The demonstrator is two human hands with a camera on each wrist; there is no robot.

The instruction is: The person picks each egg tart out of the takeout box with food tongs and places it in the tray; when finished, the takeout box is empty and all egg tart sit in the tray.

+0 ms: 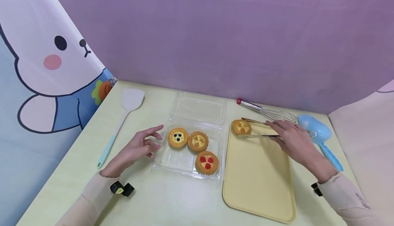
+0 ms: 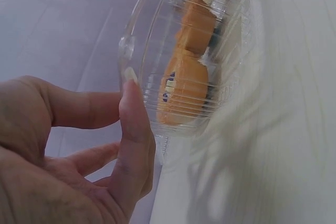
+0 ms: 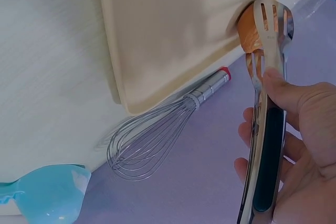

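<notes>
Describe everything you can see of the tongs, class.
The tongs look like shiny metal, with a slotted end and a dark strip along the handle. Held by the right hand, they reach left over the far end of the tray, arms apart, tips on either side of a tart. Whether both press it is unclear.

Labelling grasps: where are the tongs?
Head view, right of centre: tongs in the right hand, tips flanking a tart at the far left corner of the tray.

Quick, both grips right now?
Left grip: open, holding nothing, beside the clear container.
Right grip: closed on metal tongs, their ends either side of a tart.
</notes>
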